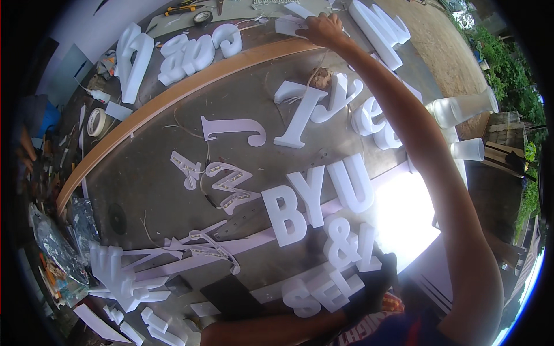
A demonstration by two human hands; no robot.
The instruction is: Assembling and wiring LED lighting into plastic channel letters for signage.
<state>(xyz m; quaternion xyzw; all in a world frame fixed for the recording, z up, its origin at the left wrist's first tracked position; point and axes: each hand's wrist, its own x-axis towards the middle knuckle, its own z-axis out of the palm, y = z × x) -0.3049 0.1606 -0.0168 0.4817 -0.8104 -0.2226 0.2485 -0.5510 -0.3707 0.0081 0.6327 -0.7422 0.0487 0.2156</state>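
1. At the far left, a crumpled clear plastic bag (pixel 55 242) lies near a heap of white raised letters (pixel 118 277); a roll of cream tape (pixel 103 124) sits above them.
2. A long brown strip (pixel 173 99) crosses the bench (pixel 138 173), with white script letters (pixel 199 57) just beyond it.
3. Flat letter backings (pixel 231 187) bearing small light modules and thin wires lie mid-bench, below a pale lilac letter (pixel 248 128).
4. The left forearm (pixel 265 331) crosses the lower edge; its hand is out of view, so I cannot tell its grip.
5. White block letters (pixel 285 216) stand right of the backings, near a white ampersand (pixel 340 245).
6. At the top, beyond the brown strip, the right hand (pixel 324 29) touches a white piece (pixel 288 25), fingers bent over its edge; I cannot tell whether the grip pinches it.
7. Translucent cups (pixel 467 150) lie at the right.
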